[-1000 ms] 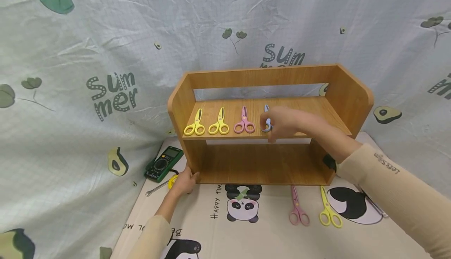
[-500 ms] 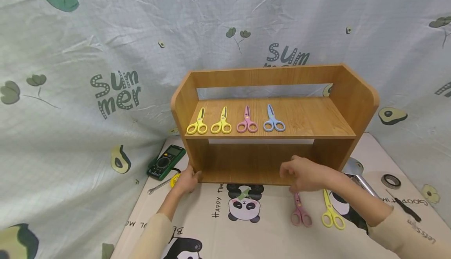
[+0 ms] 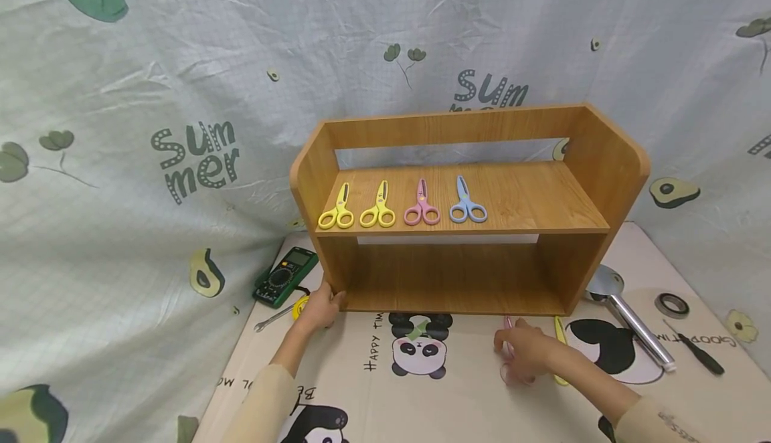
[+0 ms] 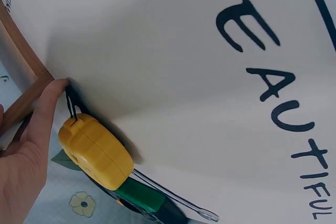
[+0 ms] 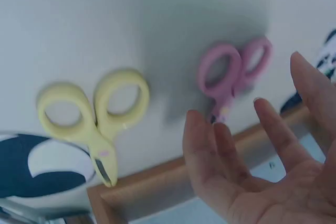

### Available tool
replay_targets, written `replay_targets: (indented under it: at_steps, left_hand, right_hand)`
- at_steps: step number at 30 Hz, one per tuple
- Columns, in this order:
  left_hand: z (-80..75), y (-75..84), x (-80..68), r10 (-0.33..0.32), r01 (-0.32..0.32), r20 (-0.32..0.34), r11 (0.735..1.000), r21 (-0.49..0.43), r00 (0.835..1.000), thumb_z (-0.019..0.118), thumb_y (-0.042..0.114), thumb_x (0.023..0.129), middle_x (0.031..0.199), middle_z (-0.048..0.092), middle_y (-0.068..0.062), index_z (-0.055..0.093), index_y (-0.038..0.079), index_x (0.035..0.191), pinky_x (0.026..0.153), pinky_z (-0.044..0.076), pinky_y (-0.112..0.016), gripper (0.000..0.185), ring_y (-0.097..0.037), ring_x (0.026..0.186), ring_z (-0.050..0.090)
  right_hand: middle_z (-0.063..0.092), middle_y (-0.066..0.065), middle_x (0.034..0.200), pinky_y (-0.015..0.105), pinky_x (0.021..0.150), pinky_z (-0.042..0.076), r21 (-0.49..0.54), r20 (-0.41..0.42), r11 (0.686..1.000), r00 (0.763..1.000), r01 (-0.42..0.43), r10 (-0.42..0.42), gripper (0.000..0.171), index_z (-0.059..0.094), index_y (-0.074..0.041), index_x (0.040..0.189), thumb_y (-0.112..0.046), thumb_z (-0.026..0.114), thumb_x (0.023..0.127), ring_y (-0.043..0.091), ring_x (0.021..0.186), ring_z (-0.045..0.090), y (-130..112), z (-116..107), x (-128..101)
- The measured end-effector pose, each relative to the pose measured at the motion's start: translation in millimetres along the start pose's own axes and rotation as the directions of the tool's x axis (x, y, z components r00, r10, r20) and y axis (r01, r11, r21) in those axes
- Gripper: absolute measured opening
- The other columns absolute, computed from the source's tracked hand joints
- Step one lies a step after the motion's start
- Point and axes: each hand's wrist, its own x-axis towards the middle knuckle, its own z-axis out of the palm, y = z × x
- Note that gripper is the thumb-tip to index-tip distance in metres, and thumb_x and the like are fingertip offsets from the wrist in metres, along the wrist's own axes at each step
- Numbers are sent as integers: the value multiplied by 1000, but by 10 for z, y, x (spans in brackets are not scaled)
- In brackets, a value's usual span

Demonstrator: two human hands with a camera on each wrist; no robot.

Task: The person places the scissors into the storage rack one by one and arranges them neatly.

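A wooden shelf unit (image 3: 578,215) stands on a panda-print mat. Its upper board carries two yellow scissors (image 3: 337,210), a pink pair (image 3: 420,206) and a blue pair (image 3: 466,203) in a row. My left hand (image 3: 319,308) rests against the unit's lower left corner, one straight finger (image 4: 50,100) along the wood edge. My right hand (image 3: 510,350) hovers low over the mat in front of the shelf, fingers spread and empty (image 5: 247,109). Under it lie pink scissors (image 5: 233,69), with yellow scissors (image 5: 94,114) beside them.
Left of the shelf sit a green multimeter (image 3: 283,277), a yellow tape measure (image 4: 97,150) and a wrench (image 3: 271,319). To the right lie a chrome handle (image 3: 632,322), a metal ring (image 3: 671,304) and a black screwdriver (image 3: 699,356). Printed cloth hangs behind.
My right hand let go of the blue scissors on the upper board and came down to the mat, over the pink scissors. The left hand stayed at the corner.
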Motion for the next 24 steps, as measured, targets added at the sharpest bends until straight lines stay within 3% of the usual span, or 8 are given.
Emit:
replay_targets:
  at_steps: [5, 17, 24]
  left_hand:
    - [-2, 9, -7, 0, 0, -1, 1000, 2, 1000, 52, 12, 109, 151, 50, -33, 28, -6, 155, 70, 49, -31, 55, -32, 98, 63]
    - [2, -7, 24, -3, 3, 11, 1000, -30, 1000, 51, 13, 109, 148, 52, -32, 25, -3, 157, 54, 42, -28, 57, -23, 63, 61]
    - [12, -6, 20, -15, 16, 24, 998, -56, 1000, 51, 13, 109, 146, 52, -32, 23, 0, 158, 51, 42, -28, 58, -21, 57, 57]
  right_hand:
    - [52, 17, 105, 41, 67, 46, -15, -25, 1000, 1000, 0, 0, 28, 67, -14, 100, -9, 85, 79, 35, 90, 50, 42, 98, 32]
    - [47, 15, 100, 35, 62, 46, 14, -69, 999, 997, -33, 34, 30, 60, -13, 86, -4, 86, 74, 33, 89, 49, 16, 152, 59]
    - [46, 15, 98, 36, 63, 43, 5, -62, 999, 997, -36, 36, 32, 58, -14, 84, -6, 87, 72, 32, 87, 49, 9, 168, 75]
